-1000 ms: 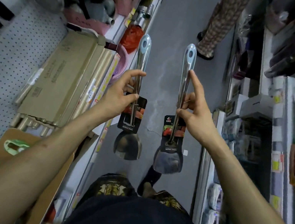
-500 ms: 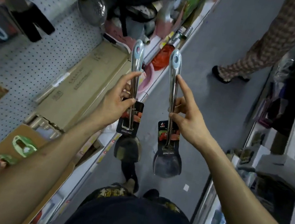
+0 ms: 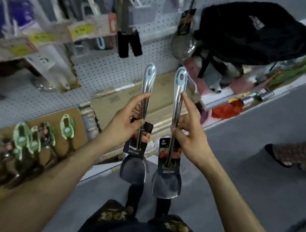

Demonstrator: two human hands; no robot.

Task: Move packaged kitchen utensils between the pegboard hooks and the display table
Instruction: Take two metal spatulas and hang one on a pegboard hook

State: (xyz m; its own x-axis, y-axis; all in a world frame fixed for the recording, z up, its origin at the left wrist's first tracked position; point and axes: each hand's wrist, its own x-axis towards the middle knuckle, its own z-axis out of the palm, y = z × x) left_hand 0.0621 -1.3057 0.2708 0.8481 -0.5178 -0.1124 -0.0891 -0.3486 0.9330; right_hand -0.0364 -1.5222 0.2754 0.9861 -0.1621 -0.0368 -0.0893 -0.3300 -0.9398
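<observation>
view has swung from aisle to pegboard (image 3: pixel 103 71); my left hand (image 3: pixel 126 125) and right hand (image 3: pixel 189 136) each pinch a packaged steel spatula, left spatula (image 3: pixel 136 149), right spatula (image 3: pixel 169 159), upright, side by side before it.

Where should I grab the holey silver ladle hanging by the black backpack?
Grip the perforated steel skimmer ladle by its slim dark handle just above the round bowl, coming from the aisle side. It hangs upright on the white pegboard, with the black backpack crowding its right.
</observation>
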